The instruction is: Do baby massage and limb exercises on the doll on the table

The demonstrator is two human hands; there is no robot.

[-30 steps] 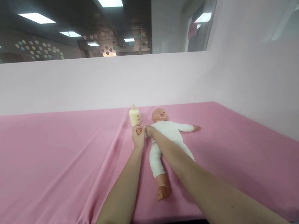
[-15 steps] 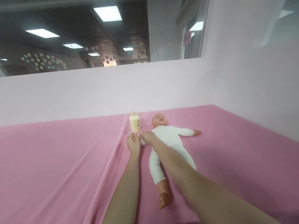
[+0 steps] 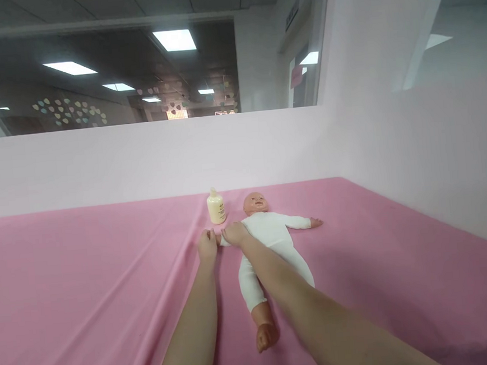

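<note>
A baby doll (image 3: 268, 228) in a white suit lies on its back, head toward the far wall and arms spread. My left hand (image 3: 207, 245) is closed at the end of the doll's arm on the left, with fingers curled by the doll's hand. Around that arm's white sleeve my right hand (image 3: 235, 234) is wrapped, nearer the shoulder. My right forearm crosses over the doll's body and hides one of its legs. Just beyond my hands stands a pale yellow bottle (image 3: 216, 208) with dark print, upright.
A pink cloth (image 3: 87, 285) covers the table, with folds running along its left part. Behind it rises a white wall (image 3: 141, 162) below a window (image 3: 112, 74). Another white wall (image 3: 400, 136) borders the right side.
The camera has tilted up a little, so the scene sits lower. My left hand has slid left toward the tip of the doll's hand; my right hand stays on the sleeve.
</note>
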